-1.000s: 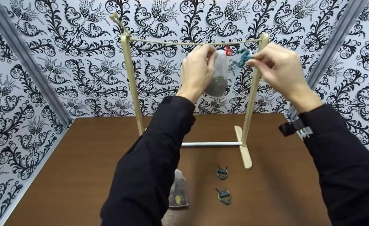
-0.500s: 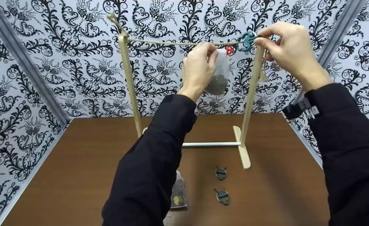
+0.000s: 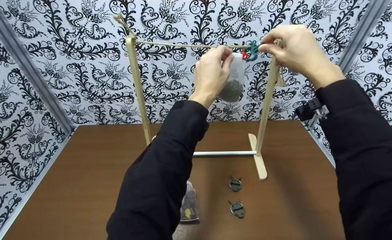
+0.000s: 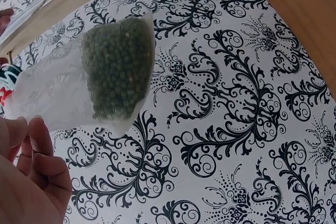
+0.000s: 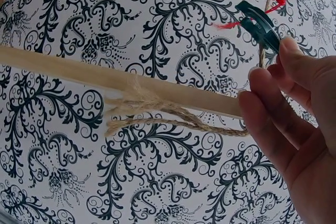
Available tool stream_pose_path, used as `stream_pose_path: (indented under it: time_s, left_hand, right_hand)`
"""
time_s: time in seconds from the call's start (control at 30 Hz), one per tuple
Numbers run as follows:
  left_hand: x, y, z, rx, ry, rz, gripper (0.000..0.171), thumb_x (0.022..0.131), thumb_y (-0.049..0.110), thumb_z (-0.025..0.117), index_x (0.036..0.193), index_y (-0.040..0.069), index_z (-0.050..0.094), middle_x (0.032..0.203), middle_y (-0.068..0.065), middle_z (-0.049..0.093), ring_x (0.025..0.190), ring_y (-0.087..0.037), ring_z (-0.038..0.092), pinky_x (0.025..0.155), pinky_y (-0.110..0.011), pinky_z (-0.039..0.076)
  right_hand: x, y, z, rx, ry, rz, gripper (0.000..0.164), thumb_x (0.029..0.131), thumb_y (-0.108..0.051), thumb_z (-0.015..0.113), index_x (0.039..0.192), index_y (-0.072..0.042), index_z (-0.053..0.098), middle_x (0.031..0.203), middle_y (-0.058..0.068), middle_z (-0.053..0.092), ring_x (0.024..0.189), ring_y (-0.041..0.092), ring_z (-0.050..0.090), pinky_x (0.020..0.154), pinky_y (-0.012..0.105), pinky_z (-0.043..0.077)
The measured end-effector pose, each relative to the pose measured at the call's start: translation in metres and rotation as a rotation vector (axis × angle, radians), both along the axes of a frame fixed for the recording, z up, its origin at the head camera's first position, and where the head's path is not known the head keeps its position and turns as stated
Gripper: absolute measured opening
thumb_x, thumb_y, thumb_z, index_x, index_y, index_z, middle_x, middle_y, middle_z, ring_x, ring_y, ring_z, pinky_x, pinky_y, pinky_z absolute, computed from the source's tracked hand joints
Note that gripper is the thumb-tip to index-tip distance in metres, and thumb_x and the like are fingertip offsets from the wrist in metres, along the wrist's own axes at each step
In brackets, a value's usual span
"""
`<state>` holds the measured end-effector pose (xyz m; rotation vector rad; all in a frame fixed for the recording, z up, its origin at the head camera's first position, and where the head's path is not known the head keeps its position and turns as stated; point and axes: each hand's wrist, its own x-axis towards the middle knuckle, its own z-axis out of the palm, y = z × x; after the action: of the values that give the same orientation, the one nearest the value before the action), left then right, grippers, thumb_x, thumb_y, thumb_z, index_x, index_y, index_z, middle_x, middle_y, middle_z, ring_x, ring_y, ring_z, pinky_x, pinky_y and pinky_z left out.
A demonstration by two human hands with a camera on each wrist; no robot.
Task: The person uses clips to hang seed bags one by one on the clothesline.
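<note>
My left hand [image 3: 225,59] holds a white mesh bag [image 3: 233,81] of small green beads up under the twine line [image 3: 182,46] of a wooden rack. The bag [image 4: 113,72] hangs from those fingers [image 4: 39,150] in the left wrist view. My right hand [image 3: 266,48] pinches a teal clip [image 3: 252,50] against the line, right by the bag's red-tied top [image 3: 244,55]. In the right wrist view the clip [image 5: 260,23] sits at my fingertips [image 5: 286,61], close to the twine knot [image 5: 139,103] on the rack's right post [image 5: 105,77].
The rack's right post [image 3: 266,100] and left post [image 3: 137,90] stand on a brown table [image 3: 92,173] walled with patterned panels. Two more clips [image 3: 235,184] [image 3: 237,209] lie in front of the rack. A second mesh bag [image 3: 190,206] lies partly hidden behind my left sleeve.
My right hand lifted the teal clip from beside the bag up to the line, then slid it left to the bag's top. The left hand barely moved.
</note>
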<state>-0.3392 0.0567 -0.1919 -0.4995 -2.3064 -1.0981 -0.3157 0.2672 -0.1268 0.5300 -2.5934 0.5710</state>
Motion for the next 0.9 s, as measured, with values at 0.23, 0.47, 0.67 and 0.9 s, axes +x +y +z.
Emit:
stream_pose_path:
  time_s: [0.23, 0.47, 0.67, 0.9]
  left_hand:
    - [0.0, -0.001, -0.004, -0.01, -0.011, -0.011, 0.014, 0.103, 0.021, 0.06, 0.112, 0.014, 0.069, 0.108, 0.001, 0.069, 0.092, -0.009, 0.065, 0.081, -0.021, 0.052]
    - [-0.002, -0.003, -0.005, -0.044, 0.016, -0.014, 0.016, 0.104, 0.021, 0.058, 0.113, 0.012, 0.069, 0.11, -0.001, 0.07, 0.092, -0.01, 0.066, 0.081, -0.021, 0.053]
    - [-0.003, -0.003, -0.003, -0.013, -0.014, -0.022, 0.014, 0.104, 0.02, 0.059, 0.11, 0.012, 0.068, 0.109, -0.001, 0.071, 0.094, -0.011, 0.066, 0.082, -0.023, 0.053]
    - [0.0, 0.002, -0.003, 0.136, -0.076, -0.031, 0.012, 0.102, 0.019, 0.061, 0.11, 0.014, 0.068, 0.107, 0.002, 0.071, 0.093, -0.008, 0.066, 0.081, -0.021, 0.052]
  right_hand:
    - [0.001, 0.003, 0.009, 0.015, -0.022, 0.021, 0.031, 0.099, -0.031, 0.066, 0.117, -0.006, 0.07, 0.11, 0.016, 0.069, 0.062, 0.011, 0.064, 0.052, 0.018, 0.053]
    - [-0.005, -0.004, 0.02, 0.137, -0.074, 0.092, 0.028, 0.101, -0.025, 0.062, 0.117, -0.003, 0.069, 0.113, 0.018, 0.069, 0.061, 0.006, 0.063, 0.056, 0.018, 0.055]
    - [-0.006, -0.007, 0.023, 0.136, -0.162, 0.133, 0.025, 0.099, -0.019, 0.066, 0.117, -0.002, 0.069, 0.109, 0.022, 0.068, 0.062, 0.013, 0.067, 0.057, 0.022, 0.057]
    - [-0.006, -0.004, 0.012, 0.03, -0.173, 0.167, 0.023, 0.098, -0.018, 0.068, 0.112, 0.0, 0.07, 0.107, 0.022, 0.069, 0.06, 0.016, 0.066, 0.056, 0.024, 0.057]
